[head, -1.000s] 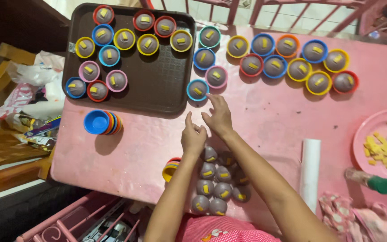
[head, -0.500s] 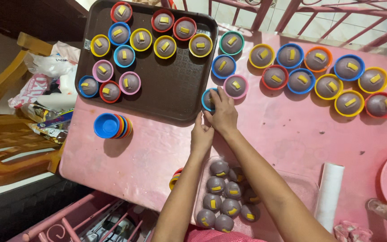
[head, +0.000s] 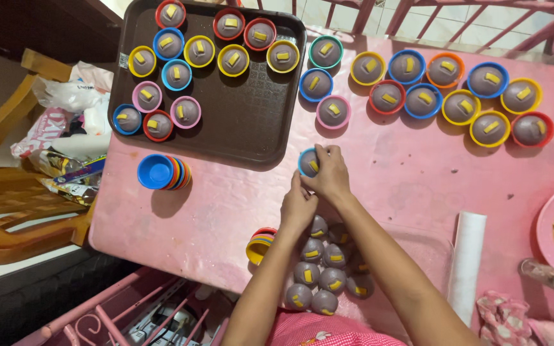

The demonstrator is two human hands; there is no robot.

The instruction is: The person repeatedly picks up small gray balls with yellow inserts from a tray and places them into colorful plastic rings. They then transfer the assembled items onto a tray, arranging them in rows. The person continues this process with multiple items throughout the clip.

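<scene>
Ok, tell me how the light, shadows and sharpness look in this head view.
Head view: even, soft light over the pink table; the stack of coloured cups casts a soft shadow toward the near edge; mild sheen on the brown tray; the hands, left and right, and the blue cup they hold look sharp; straight edges bow slightly toward the corners.

Both forearms reach forward from the bottom edge and meet. The right hand (head: 331,176) is curled palm-down, fingers (head: 323,156) bent and closed. The left hand (head: 297,208) presses against it from behind, fingers tucked under.
</scene>
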